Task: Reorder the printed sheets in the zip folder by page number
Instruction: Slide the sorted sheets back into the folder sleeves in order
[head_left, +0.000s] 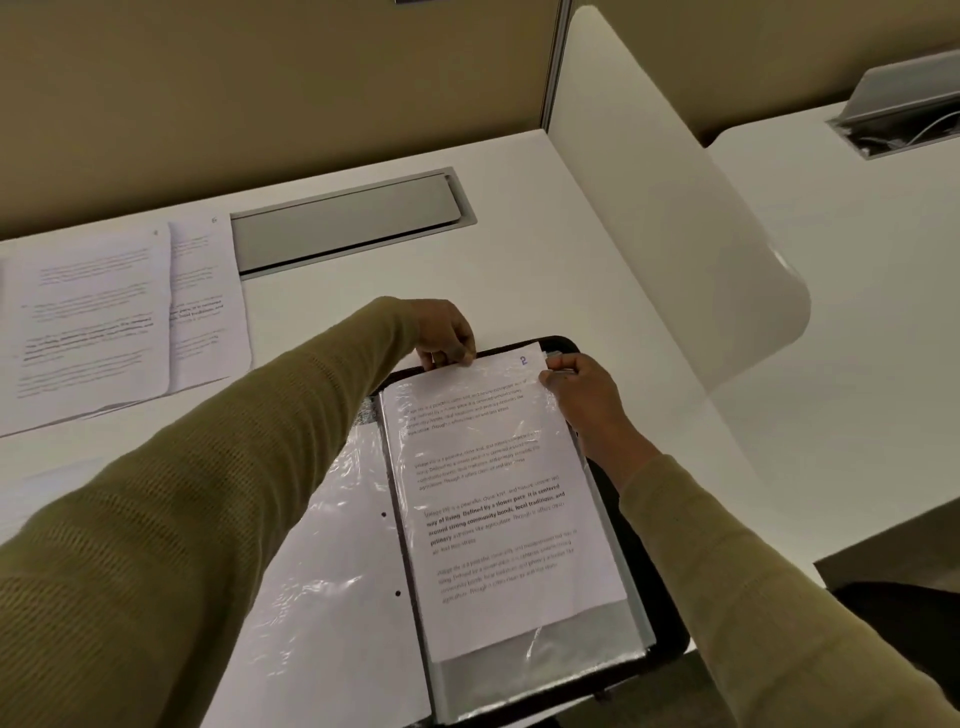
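Nearest the camera, two olive knit sleeves (156, 545) reach forward over a white surface (597, 249). Between them lies an open black zip folder (667, 623), its near right corner hanging just past the surface's front edge. On its right half sits a stack of clear plastic sleeves (582, 654), and on top a printed sheet (498, 499) marked "2" in blue at its top right corner. The sheet's lower edge stops short of the bottom of the clear sleeve, leaving a bare plastic strip there. On the folder's left half lies a turned-over clear pocket (332, 571) over white paper with two punch holes beside the spine.

At the sheet's far edge, the left hand (447, 335) pinches the top edge near its left corner, fingers closed on paper and plastic. The right hand (576, 389) grips the top right corner, thumb on the sheet's face, fingers curled behind; whether it also holds the plastic sleeve I cannot tell.

Farther left, well apart from the folder, loose printed sheets (104, 317) lie overlapping, their text too blurred to read. Beyond the hands the surface is bare up to a grey cable hatch (348, 218), closed. A white divider panel (665, 208) bounds the right side, and a tan partition wall (260, 93) closes the back.
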